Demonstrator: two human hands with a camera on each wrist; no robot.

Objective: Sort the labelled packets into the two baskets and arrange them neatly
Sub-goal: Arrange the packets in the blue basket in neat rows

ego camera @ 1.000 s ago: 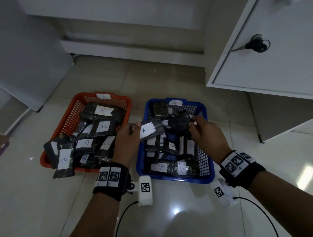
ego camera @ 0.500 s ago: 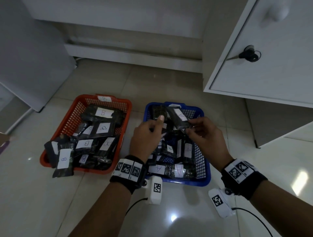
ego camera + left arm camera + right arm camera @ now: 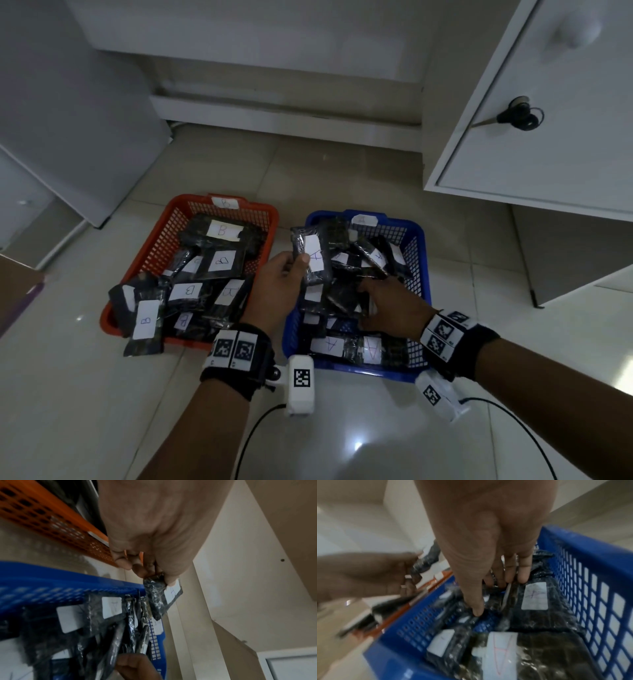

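Two baskets sit side by side on the floor: an orange basket [image 3: 164, 233] with black packets labelled B, and a blue basket [image 3: 416, 260] with black packets labelled A. My left hand [image 3: 284, 274] pinches an upright black packet labelled A [image 3: 313, 255] over the blue basket's left edge; the left wrist view shows that packet [image 3: 159, 596] between thumb and fingers. My right hand [image 3: 387, 298] reaches down into the blue basket, its straight fingers [image 3: 523, 573] pushed in among the standing A packets [image 3: 534, 597].
One B packet [image 3: 145, 322] hangs over the orange basket's near left corner onto the floor. A white cabinet with a key in its door [image 3: 517, 116] stands at the right, close behind the blue basket. Pale tiled floor [image 3: 85, 411] lies in front.
My left hand has lifted the A packet upright at the basket's left edge. My right hand let go of the packet it held up and dropped into the basket among the packets.
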